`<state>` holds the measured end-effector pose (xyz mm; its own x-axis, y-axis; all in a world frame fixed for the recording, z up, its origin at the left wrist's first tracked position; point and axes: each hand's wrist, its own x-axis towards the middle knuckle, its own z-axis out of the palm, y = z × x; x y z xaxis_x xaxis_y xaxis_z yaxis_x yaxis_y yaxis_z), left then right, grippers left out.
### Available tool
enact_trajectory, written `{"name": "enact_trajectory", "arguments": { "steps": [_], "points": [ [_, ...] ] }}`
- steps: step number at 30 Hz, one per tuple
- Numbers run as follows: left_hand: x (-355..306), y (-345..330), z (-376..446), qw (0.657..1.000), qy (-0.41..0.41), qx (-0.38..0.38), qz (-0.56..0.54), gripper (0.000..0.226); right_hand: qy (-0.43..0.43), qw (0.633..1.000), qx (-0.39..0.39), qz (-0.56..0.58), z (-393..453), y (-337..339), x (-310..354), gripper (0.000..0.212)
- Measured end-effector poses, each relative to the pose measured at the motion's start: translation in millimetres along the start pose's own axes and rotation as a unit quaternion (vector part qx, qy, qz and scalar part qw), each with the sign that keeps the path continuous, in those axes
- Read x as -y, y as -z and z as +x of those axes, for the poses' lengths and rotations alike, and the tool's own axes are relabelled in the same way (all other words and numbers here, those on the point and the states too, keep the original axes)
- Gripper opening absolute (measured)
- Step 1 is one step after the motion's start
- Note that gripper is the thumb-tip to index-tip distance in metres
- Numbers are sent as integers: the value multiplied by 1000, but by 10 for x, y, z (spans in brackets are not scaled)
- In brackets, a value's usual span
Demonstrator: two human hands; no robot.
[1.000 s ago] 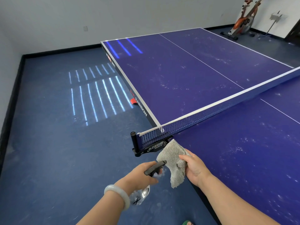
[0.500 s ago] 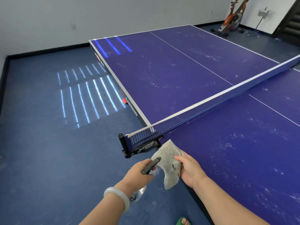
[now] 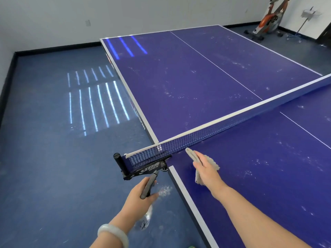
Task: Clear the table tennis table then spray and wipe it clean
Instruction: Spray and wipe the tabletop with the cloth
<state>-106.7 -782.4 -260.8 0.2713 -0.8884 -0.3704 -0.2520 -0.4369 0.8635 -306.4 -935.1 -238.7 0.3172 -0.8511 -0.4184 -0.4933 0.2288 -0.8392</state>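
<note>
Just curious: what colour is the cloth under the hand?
Grey-beige cloth, under the right hand; head view.

net (image 3: 206,135) bars far half, near tabletop (image 3: 268,167) open

I see an orange-and-white exercise bike (image 3: 268,18) by the far white wall, and striped light patches (image 3: 96,104) on the blue floor.

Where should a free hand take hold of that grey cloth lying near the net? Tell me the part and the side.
Take the grey cloth at its right edge, which shows beyond the right hand pressing it flat on the table. Come from above and the right: the net stands close on the far side, and the left hand holds the spray bottle off the table's left.
</note>
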Motion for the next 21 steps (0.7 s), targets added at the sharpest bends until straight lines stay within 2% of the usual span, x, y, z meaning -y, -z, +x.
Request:
{"name": "enact_trajectory", "arguments": {
  "steps": [2,3,5,9,15,17,21],
  "points": [
    [13,-30,-15,1000,13,-1,-7,23,-8,993,89,-72,14,-141,-182,48],
    [27,-37,-20,1000,17,-4,-6,22,10,989,93,-115,31,-204,-281,50],
    [71,-40,-23,1000,27,-13,-2,22,63,969,48,-234,62,-304,-438,48],
    [164,-49,-28,998,56,-33,0,26,122,893,-35,-432,216,-438,-624,51],
    [282,-120,-8,995,83,-47,-25,27,172,815,58,-550,491,-374,-912,56],
    [308,-141,1,996,76,-43,-27,30,140,822,19,-552,676,-107,-955,55],
    [338,-181,28,998,54,-39,-14,28,-61,848,-79,-521,996,197,-830,57]
  ]
}}
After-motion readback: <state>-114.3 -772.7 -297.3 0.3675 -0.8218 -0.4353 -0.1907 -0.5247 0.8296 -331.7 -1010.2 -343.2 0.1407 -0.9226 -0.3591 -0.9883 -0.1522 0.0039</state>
